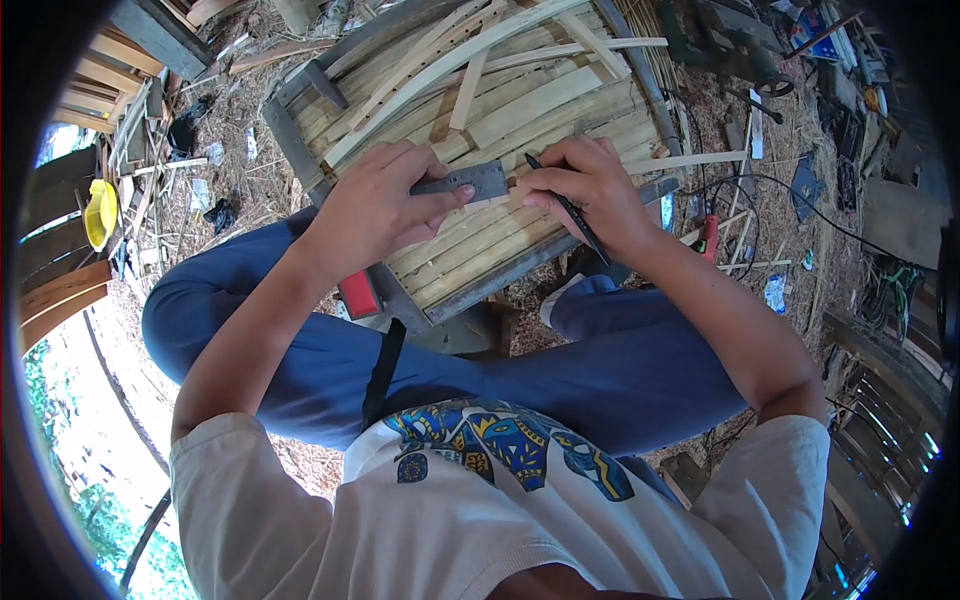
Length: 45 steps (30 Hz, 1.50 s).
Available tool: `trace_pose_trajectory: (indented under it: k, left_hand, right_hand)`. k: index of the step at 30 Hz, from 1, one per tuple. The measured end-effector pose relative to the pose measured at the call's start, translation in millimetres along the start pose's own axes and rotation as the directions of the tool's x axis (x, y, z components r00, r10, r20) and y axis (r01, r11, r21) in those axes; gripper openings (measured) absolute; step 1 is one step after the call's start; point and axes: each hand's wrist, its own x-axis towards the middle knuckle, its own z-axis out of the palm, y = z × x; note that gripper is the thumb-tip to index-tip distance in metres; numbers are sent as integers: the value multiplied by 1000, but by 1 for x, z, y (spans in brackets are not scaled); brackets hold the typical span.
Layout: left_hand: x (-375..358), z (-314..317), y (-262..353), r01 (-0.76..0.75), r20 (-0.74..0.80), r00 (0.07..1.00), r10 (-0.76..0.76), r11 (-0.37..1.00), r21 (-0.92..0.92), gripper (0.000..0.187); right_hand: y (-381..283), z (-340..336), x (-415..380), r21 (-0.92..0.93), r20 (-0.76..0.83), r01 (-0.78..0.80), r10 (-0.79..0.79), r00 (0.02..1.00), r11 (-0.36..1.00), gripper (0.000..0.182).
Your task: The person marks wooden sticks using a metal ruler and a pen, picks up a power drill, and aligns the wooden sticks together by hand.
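My left hand (382, 200) is closed on a dark metal ruler (486, 181), thumb on top, over the slatted wooden bench (450, 262). Between the fingers of my right hand (592, 195) is a black pen (577, 217), slanting across the palm. The fingertips of this hand rest near the ruler's right end, by a thin light wood strip (490, 203) that shows partly beneath the ruler. A light strip (700, 160) also sticks out to the right, past my right wrist; whether it is the same piece is hidden.
Curved and straight wood strips (440, 83) lie across the bench's far part. A red object (359, 295) sits at its near left corner. Right of it, a red-handled tool (710, 237) and a black cable (800, 190) lie among shavings. A yellow object (100, 214) is far left.
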Motion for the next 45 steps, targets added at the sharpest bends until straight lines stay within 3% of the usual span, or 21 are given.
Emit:
trace_pose_trajectory:
  k: [26,32,38,45]
  left_hand:
    - [-1,1,-2,17,-1,1000,-17,1000,-21,44]
    - [0,1,-2,18,-13,1000,-18,999,-31,45]
    - [1,1,0,33,-18,999,-34,998,-49,43]
    - [1,1,-1,27,-23,999,-28,999,-40,42]
  right_hand:
    - [-7,-11,11,-25,-35,-28,27,999,999,29]
    - [-21,-13,12,305,18,-323,334,942,896,19]
    - [-17,-9,9,469,114,-324,308,945,821,16]
    - [-16,-14,11,444,210,-389,328,921,807,20]
